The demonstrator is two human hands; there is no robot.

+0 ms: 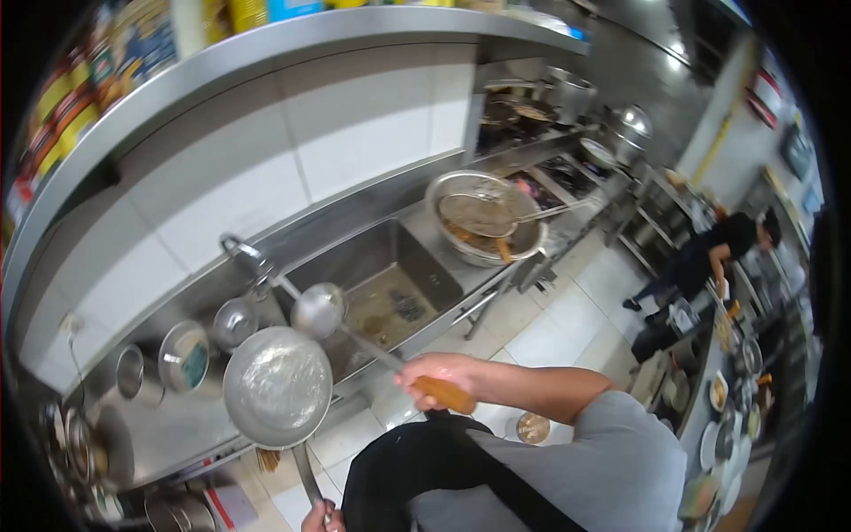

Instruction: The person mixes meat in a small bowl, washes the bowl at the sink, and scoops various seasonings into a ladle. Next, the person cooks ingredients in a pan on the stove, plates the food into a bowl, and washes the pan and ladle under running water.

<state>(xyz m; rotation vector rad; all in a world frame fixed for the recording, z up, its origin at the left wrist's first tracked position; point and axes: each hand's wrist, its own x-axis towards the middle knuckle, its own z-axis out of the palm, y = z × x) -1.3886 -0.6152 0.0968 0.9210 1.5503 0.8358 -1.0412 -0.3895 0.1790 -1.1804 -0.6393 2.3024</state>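
My right hand [434, 381] is closed around the wooden grip of a ladle [319, 310]. The ladle's metal bowl is beside the faucet [248, 257], at the left edge of the sink [434, 275]. Lower down, my left hand [321, 517] is wrapped round the metal handle of a frying pan [277, 387], partly cut off by the frame edge. The pan is tilted toward me and its inside looks wet and shiny. It is held in front of the steel counter, close to the ladle. Shallow water and dark scraps lie in the sink bottom.
Right of the sink stands a large steel bowl [434, 199] with a strainer [479, 213] in it. Several metal containers, including one pot [184, 355], line the counter at left. A steel shelf [266, 53] juts out above. A person [718, 257] works at far right.
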